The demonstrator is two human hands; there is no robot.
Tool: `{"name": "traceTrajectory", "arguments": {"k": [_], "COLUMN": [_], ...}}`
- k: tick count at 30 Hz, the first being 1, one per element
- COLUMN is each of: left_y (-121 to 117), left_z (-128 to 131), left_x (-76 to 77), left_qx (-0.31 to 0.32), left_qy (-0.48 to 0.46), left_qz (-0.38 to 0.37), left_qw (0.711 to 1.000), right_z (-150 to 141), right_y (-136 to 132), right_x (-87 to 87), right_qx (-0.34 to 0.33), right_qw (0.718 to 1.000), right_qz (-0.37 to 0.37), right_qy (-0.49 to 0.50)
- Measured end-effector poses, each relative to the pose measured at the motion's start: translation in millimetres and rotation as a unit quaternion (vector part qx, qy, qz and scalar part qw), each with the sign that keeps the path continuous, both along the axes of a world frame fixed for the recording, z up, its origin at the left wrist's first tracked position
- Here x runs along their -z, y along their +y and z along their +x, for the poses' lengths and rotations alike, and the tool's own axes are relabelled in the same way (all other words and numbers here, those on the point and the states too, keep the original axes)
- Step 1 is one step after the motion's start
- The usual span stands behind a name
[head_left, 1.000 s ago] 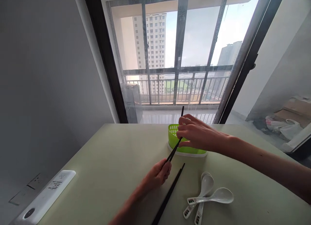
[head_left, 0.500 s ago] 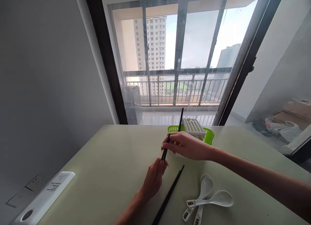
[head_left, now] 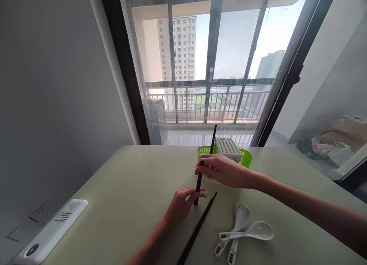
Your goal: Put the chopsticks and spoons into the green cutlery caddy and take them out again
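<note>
Dark chopsticks (head_left: pixel 198 184) stand nearly upright between my two hands. My right hand (head_left: pixel 219 170) pinches their upper end; my left hand (head_left: pixel 183 202) grips them lower down, with their bottom end showing beneath its fingers. Beyond my right hand is a green basket (head_left: pixel 246 158) with a white slatted part (head_left: pixel 228 148) on it. One more dark chopstick (head_left: pixel 213 139) sticks up from the basket's left side. More dark chopsticks (head_left: pixel 197 228) lie slanted on the table, right of my left hand. Several white spoons (head_left: pixel 259 231) lie crossed in a pile nearer to me.
The pale green table (head_left: pixel 129 204) meets a grey wall on the left. A white power strip (head_left: pixel 54 232) lies along its left edge. Past the far edge is a dark-framed glass door (head_left: pixel 122 66). Bags and boxes (head_left: pixel 335 150) lie on the floor at right.
The chopsticks between my hands have become more upright, their lower end now showing below my left hand. My left hand's fingers have shifted right, and my right hand has moved slightly right.
</note>
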State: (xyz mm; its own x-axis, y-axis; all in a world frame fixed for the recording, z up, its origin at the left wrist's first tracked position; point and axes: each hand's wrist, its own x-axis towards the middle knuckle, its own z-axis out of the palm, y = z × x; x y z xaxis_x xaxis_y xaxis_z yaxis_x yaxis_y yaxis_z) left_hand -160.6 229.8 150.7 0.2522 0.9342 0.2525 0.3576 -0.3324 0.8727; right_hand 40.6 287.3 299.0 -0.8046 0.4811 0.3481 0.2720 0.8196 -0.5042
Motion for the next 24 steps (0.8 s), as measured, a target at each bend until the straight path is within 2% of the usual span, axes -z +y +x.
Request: {"name": "traceTrajectory", "arguments": {"k": [8, 14, 24], "left_y": [2, 4, 7], "left_z": [0, -3, -9], "left_x": [3.5, 7.5, 7.9], "left_qx": [0.001, 0.014, 0.059], "left_qy": [-0.006, -0.060, -0.076], "left_qz": [-0.008, -0.058, -0.116], "left_qw": [1.000, 0.996, 0.989], "right_z": [6, 8, 10], "right_y": [-6, -6, -7], "right_x": [-1.5, 1.2, 9.0], "right_qx": [0.003, -0.008, -0.002], "right_qw": [1.000, 0.998, 0.998], "right_qz": [-0.026, -0.057, -0.038], "right_qy": [0.001, 0.009, 0.042]}}
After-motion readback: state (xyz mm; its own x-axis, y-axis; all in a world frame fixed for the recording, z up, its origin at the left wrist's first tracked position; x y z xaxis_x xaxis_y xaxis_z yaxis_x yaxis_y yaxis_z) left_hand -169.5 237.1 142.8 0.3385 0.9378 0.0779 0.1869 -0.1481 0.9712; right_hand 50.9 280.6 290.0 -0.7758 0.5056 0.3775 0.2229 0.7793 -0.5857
